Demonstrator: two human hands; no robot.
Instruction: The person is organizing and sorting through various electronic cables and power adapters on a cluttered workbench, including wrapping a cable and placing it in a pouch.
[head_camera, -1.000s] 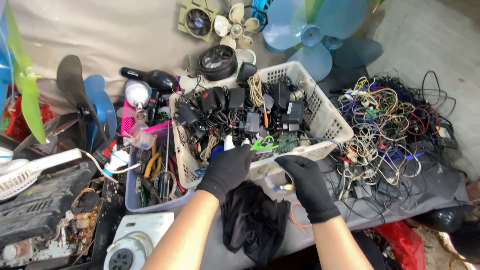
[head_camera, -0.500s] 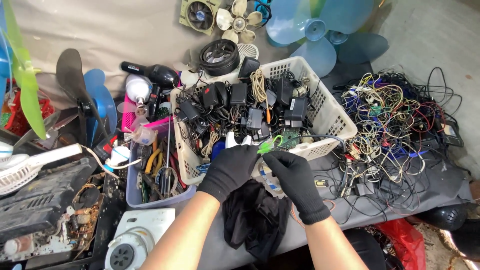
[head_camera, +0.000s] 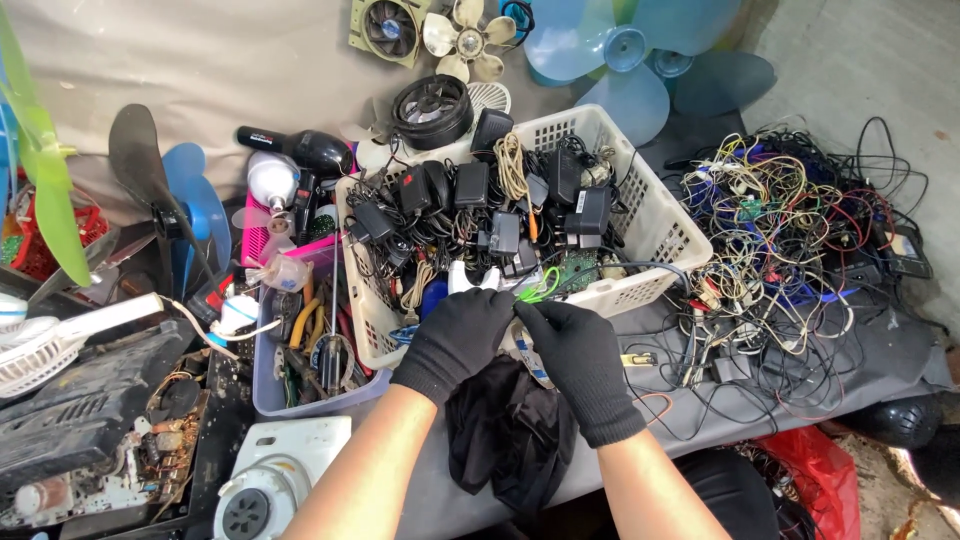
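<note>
both black-gloved hands meet at the near rim of the white basket (head_camera: 668, 232) of black adapters, the left hand (head_camera: 458, 335) and right hand (head_camera: 575, 345) with fingers closed together on a small white part with a green wire (head_camera: 538, 288), above a black cloth (head_camera: 510, 430) on the grey worktop (head_camera: 700, 400).

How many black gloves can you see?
2. The left hand wears one, in front of the white basket. The right hand wears the other, beside it, above a black cloth.
</note>
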